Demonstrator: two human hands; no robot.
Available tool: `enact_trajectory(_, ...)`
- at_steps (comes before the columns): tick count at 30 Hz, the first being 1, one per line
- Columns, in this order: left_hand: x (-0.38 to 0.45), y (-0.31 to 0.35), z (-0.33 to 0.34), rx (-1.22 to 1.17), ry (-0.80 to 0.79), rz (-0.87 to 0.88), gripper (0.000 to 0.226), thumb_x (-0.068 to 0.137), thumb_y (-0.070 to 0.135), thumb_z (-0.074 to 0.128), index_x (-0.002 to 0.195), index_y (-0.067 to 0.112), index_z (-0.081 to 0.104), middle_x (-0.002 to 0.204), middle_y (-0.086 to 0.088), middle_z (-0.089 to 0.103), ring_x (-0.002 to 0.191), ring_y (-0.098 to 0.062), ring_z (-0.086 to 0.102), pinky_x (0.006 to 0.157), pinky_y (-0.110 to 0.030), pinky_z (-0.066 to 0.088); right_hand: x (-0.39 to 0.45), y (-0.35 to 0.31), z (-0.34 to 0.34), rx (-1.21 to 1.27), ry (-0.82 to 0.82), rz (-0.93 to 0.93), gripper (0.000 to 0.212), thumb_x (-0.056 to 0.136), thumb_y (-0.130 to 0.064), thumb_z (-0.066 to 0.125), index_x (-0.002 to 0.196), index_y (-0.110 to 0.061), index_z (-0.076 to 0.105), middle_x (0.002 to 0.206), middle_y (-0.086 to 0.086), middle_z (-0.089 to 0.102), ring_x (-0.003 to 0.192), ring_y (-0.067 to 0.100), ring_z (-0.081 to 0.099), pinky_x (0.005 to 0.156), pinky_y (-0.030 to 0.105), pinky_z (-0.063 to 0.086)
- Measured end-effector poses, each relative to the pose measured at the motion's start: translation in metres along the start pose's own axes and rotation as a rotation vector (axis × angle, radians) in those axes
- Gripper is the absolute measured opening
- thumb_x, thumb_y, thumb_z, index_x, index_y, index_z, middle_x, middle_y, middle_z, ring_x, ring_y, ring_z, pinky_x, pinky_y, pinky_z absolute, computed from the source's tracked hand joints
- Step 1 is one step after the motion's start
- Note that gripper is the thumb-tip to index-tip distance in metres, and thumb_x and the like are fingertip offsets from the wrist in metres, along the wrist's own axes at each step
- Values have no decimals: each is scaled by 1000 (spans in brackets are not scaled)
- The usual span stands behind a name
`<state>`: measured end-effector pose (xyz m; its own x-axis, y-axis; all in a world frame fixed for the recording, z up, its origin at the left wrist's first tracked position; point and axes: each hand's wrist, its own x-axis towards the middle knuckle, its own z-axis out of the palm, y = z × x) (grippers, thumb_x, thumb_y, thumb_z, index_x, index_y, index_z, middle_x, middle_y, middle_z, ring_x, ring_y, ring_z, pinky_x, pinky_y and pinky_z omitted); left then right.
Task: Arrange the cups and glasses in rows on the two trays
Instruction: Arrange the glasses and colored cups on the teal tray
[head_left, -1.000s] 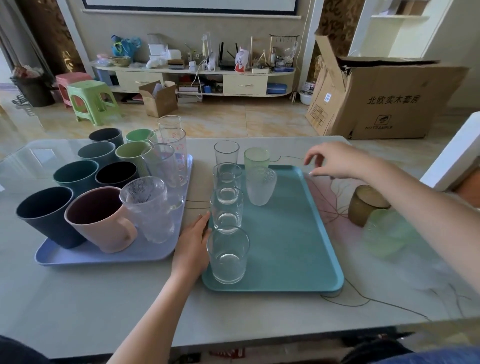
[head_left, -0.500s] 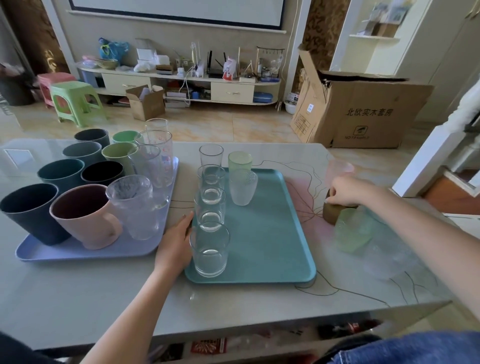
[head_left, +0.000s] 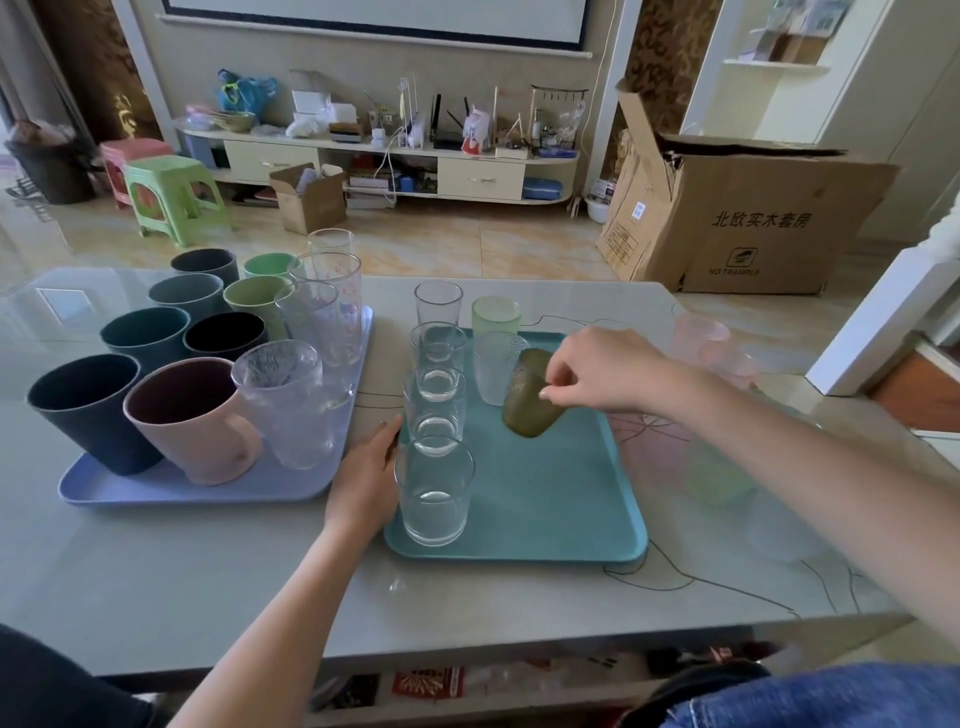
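Surface: pale glossy table (head_left: 156, 587) w/ thin dark line pattern; lilac tray (head_left: 197, 491) left, teal tray (head_left: 545, 499) centre.
Room: tiled floor, low TV shelf (head_left: 379, 156) w/ clutter, green stool (head_left: 174, 200), big cardboard box (head_left: 748, 223) at right.
R hand (head_left: 602, 371): fingers pinched on rim of amber glass (head_left: 530, 402), tilted, above teal tray beside frosted glass (head_left: 496, 366).
L hand (head_left: 366, 480): flat on table, fingers together, touching teal tray's left edge by nearest clear glass (head_left: 435, 491).
Lilac tray: mugs & tumblers in rows.
Hard to see: pink cups (head_left: 711, 345) & a green cup (head_left: 719, 470) right of the tray, blurred, part hidden by R arm.
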<state>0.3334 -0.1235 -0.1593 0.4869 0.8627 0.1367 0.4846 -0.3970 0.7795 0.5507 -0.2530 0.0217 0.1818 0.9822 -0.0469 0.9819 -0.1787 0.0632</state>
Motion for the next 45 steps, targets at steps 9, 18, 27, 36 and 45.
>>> enact_trajectory(9,1,0,2,-12,2,-7,43,98,21,49,140,21,46,141,4,51,130,-16,47,105,-24,35,14,-23,33,-128,-18,-145,28,92,-39,49,87,-20,69,94,4,69,92,29,62,69,31,44)
enact_trajectory(18,4,-6,1,-4,-42,-33,44,96,28,48,140,28,44,143,5,50,131,-14,47,109,-40,39,7,-6,32,143,-14,-165,35,89,-43,59,119,-28,63,121,-10,59,87,7,50,74,26,39)
enact_trajectory(27,-4,5,-4,32,-78,-41,47,98,33,42,145,24,39,150,-2,41,138,-23,39,113,-40,32,-77,78,15,108,21,272,22,83,-47,64,74,-27,59,73,-13,57,72,9,53,56,25,37)
enact_trajectory(36,-18,13,-13,51,-104,-44,57,92,48,40,145,29,37,150,-1,41,138,-23,40,112,-40,34,-114,98,60,4,-93,402,19,84,-38,66,86,-20,67,93,-1,67,90,21,61,75,29,45)
enact_trajectory(45,-30,26,-17,50,-42,7,46,96,30,43,142,23,44,145,-2,48,132,-24,46,101,-33,38,-99,25,25,49,60,134,18,90,-39,57,95,-27,68,89,-2,63,96,25,58,75,28,38)
